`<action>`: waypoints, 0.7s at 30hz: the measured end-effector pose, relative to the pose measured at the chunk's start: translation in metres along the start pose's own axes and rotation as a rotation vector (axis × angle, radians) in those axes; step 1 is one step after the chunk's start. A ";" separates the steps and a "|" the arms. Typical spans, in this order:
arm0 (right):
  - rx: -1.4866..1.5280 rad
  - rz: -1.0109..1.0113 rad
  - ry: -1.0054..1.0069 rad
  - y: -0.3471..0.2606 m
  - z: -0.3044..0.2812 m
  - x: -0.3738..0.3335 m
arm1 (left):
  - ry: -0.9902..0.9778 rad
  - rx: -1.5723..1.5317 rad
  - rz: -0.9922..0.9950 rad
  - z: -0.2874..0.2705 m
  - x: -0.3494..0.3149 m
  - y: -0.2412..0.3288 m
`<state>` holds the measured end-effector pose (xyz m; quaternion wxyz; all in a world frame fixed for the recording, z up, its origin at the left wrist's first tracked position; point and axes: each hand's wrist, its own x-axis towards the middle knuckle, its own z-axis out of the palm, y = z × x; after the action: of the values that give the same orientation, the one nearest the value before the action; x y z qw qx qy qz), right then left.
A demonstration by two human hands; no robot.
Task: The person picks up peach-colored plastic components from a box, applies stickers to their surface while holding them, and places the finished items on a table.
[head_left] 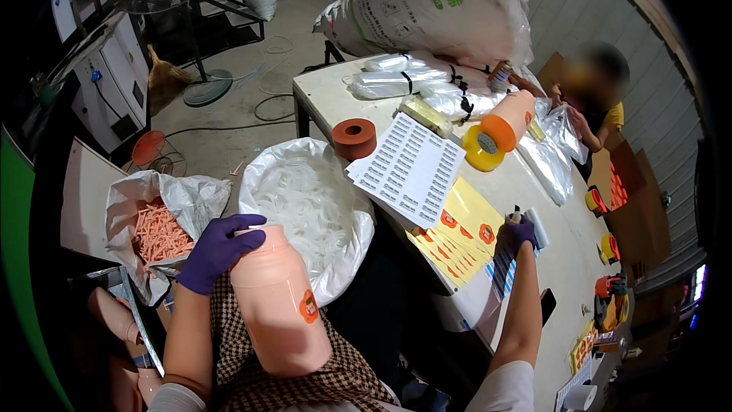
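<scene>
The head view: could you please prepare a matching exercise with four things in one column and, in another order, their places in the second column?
Things:
1. Pink jar in front of the body
2. Reddish-brown roll
3. Yellow sticker sheets
4. Small pink sticks

Places:
A. On the table, just left of the right hand
B. Inside the smaller open white sack
C. Gripped near its top by the left hand
D. Near the table's edge, beside the white label sheets

Pairs: 1-C, 2-D, 3-A, 4-B.
</scene>
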<state>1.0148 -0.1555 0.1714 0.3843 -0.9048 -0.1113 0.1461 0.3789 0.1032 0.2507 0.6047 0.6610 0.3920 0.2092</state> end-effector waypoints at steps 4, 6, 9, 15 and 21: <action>-0.319 -0.756 0.310 -0.033 0.007 -0.073 | -0.018 0.130 0.059 0.018 -0.008 -0.014; -0.302 -0.891 0.145 -0.058 0.026 -0.131 | -0.018 0.032 0.086 0.033 -0.010 -0.020; -0.442 -1.024 0.008 -0.095 0.060 -0.204 | -0.015 0.021 0.064 0.037 -0.005 -0.017; -0.498 -0.968 -0.074 -0.139 0.106 -0.230 | 0.026 0.354 0.162 0.018 0.005 -0.012; -0.761 -0.817 -0.052 -0.141 0.127 -0.213 | 0.122 0.300 0.035 0.022 -0.003 -0.035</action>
<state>0.7595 -0.0418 0.2281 0.0532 -0.8591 -0.5072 -0.0428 0.3846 0.0852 0.2132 0.4704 0.7368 0.4433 0.1985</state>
